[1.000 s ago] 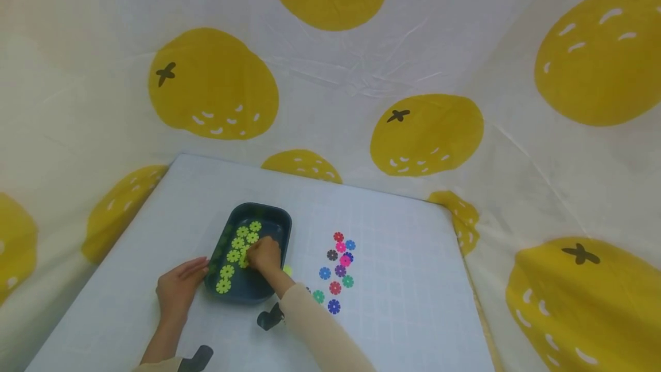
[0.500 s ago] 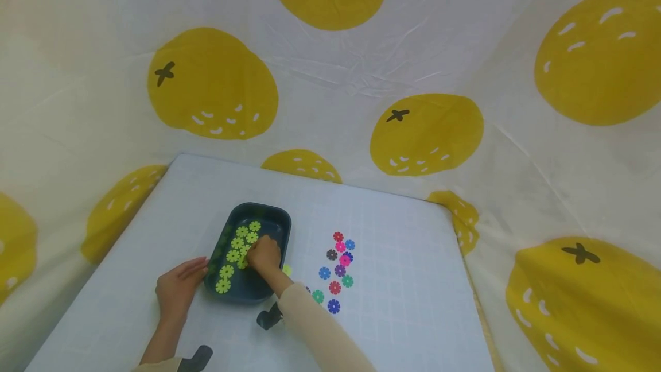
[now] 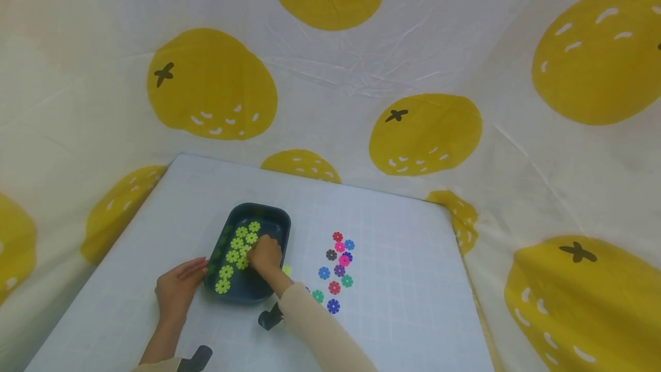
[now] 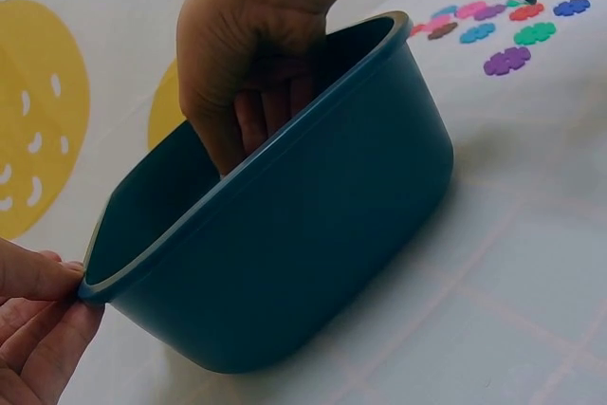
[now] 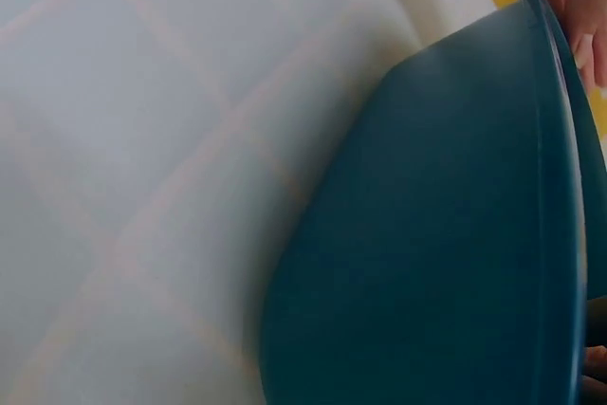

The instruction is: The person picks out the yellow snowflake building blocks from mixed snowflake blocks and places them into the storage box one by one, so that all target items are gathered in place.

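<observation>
A dark teal plastic tub (image 3: pixel 279 227) stands on the cloth, with several yellow-green flower-shaped discs (image 3: pixel 223 286) lying in rows on its floor. My left hand (image 3: pixel 178 289) is at the tub's left side; in the left wrist view its thumb and fingers (image 4: pixel 43 282) pinch the rim. My right hand (image 3: pixel 265 254) reaches down inside with bent fingers, over the discs near the middle. The tub wall (image 4: pixel 313 206) hides those fingertips in the left wrist view, so whether they hold a disc does not show. The right wrist view is mostly tub wall (image 5: pixel 446 215).
Several loose flower discs in red, pink, blue, purple, green and brown (image 3: pixel 339 270) lie right of the tub. A yellow-green disc (image 3: pixel 286 270) peeks out beside the right wrist. A white curtain with yellow fruit prints (image 3: pixel 426 134) rises behind the table (image 3: pixel 408 257).
The head view has shifted very slightly. Both hands, the tub and the discs otherwise stay as they were.
</observation>
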A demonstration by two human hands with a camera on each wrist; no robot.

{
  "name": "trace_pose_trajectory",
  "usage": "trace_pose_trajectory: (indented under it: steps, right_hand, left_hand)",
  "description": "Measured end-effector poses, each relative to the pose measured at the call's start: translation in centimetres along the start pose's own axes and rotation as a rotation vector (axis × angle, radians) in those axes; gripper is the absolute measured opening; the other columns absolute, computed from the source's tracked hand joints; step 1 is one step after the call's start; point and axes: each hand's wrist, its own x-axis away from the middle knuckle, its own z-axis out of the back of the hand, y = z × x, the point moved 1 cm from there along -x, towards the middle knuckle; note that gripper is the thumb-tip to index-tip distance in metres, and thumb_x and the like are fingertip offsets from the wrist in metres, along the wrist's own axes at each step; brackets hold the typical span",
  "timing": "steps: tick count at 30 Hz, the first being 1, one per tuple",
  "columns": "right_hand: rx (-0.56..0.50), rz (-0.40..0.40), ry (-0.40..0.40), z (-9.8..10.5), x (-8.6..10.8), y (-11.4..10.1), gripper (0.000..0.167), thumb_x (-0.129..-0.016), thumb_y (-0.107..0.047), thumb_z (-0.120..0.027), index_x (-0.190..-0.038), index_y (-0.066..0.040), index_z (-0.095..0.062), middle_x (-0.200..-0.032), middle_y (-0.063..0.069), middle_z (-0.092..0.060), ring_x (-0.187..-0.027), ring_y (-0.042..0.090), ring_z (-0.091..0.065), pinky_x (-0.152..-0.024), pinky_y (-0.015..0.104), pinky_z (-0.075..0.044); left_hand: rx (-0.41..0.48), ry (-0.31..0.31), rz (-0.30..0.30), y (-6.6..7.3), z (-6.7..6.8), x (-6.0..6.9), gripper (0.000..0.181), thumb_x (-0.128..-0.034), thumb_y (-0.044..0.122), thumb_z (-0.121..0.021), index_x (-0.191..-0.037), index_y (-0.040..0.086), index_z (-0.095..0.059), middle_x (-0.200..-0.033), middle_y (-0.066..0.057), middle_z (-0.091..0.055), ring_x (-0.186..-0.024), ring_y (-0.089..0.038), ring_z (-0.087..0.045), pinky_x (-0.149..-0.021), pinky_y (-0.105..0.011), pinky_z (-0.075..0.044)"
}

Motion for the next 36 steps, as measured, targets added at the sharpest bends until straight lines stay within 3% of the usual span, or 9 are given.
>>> trace_pose_trajectory:
  steps: [4,6,11,15,18,22,26,30,36]
  right_hand:
    - [-0.002,0.029,-0.003,0.5,0.0,0.2,0.047,-0.077,-0.001,-0.066,-0.046,-0.016,-0.034,-0.039,-0.008,-0.03,-0.035,0.006,-0.027,-0.034,0.019,-0.024]
    - [-0.036,0.038,-0.008,1.1,-0.1,0.4,0.041,-0.077,-0.001,-0.067,-0.044,-0.012,-0.045,-0.039,-0.008,-0.04,-0.036,0.005,-0.033,-0.034,0.019,-0.028]
    - [-0.196,-0.018,-0.002,4.6,-1.0,1.4,0.013,-0.082,-0.005,-0.072,-0.07,-0.007,-0.076,-0.061,-0.001,-0.069,-0.051,0.007,-0.058,-0.048,0.02,-0.051]
    - [-0.238,-0.063,0.03,7.5,-2.0,3.7,0.007,-0.084,-0.008,-0.072,-0.081,-0.005,-0.078,-0.071,0.003,-0.073,-0.06,0.01,-0.066,-0.057,0.024,-0.056]
    - [-0.183,-0.098,0.005,8.6,-2.2,5.7,0.007,-0.083,-0.01,-0.074,-0.083,-0.004,-0.076,-0.071,0.004,-0.073,-0.061,0.013,-0.065,-0.057,0.027,-0.055]
    - [-0.052,-0.137,-0.105,8.1,-1.7,7.4,0.012,-0.08,-0.013,-0.08,-0.085,-0.004,-0.074,-0.074,0.005,-0.07,-0.065,0.017,-0.061,-0.059,0.031,-0.055]
    - [0.01,-0.103,-0.194,6.8,-0.8,8.2,0.025,-0.073,-0.016,-0.087,-0.088,-0.003,-0.072,-0.077,0.006,-0.069,-0.066,0.019,-0.06,-0.062,0.035,-0.057]
    - [0.014,-0.077,-0.205,5.9,0.1,8.4,0.031,-0.07,-0.017,-0.088,-0.09,-0.002,-0.071,-0.076,0.007,-0.067,-0.065,0.02,-0.06,-0.06,0.035,-0.057]
    - [0.032,-0.06,-0.177,5.3,0.6,8.3,0.025,-0.071,-0.012,-0.086,-0.085,-0.003,-0.068,-0.071,0.005,-0.064,-0.061,0.019,-0.056,-0.054,0.032,-0.052]
  left_hand:
    - [-0.008,-0.001,-0.004,0.0,0.0,0.0,0.028,-0.091,0.006,-0.07,-0.119,0.0,-0.069,-0.12,-0.019,-0.069,-0.079,0.028,-0.046,-0.071,0.003,-0.044]
    - [-0.01,-0.005,-0.003,0.0,0.0,0.0,0.028,-0.0912,0.006,-0.07,-0.119,0.0,-0.069,-0.12,-0.019,-0.069,-0.079,0.029,-0.046,-0.07,0.003,-0.044]
    - [-0.01,-0.018,0.009,0.3,0.0,0.0,0.029,-0.0921,0.007,-0.069,-0.121,0.0,-0.068,-0.122,-0.019,-0.068,-0.079,0.028,-0.046,-0.071,0.003,-0.044]
    - [-0.014,-0.018,0.022,0.2,0.1,-0.2,0.03,-0.0918,0.007,-0.07,-0.121,0.001,-0.068,-0.123,-0.018,-0.068,-0.08,0.028,-0.046,-0.071,0.002,-0.045]
    - [-0.022,-0.012,0.026,0.2,0.2,-0.2,0.03,-0.0911,0.008,-0.071,-0.12,0.002,-0.068,-0.123,-0.017,-0.068,-0.079,0.028,-0.046,-0.071,0.002,-0.045]
    - [-0.025,-0.002,0.03,0.3,0.3,-0.3,0.03,-0.0903,0.008,-0.072,-0.12,0.002,-0.068,-0.122,-0.016,-0.068,-0.078,0.028,-0.046,-0.069,0.002,-0.045]
    - [-0.021,-0.001,0.028,0.2,0.2,-0.4,0.03,-0.0901,0.009,-0.072,-0.119,0.002,-0.069,-0.121,-0.016,-0.069,-0.079,0.028,-0.047,-0.07,0.002,-0.045]
    - [-0.017,-0.006,0.026,0.1,0.1,-0.4,0.03,-0.09,0.009,-0.073,-0.119,0.002,-0.069,-0.121,-0.016,-0.069,-0.08,0.027,-0.047,-0.071,0.002,-0.046]
    - [-0.04,-0.004,0.017,0.2,0.1,-0.2,0.028,-0.0902,0.008,-0.072,-0.118,0.003,-0.07,-0.12,-0.015,-0.07,-0.079,0.028,-0.047,-0.07,0.002,-0.045]
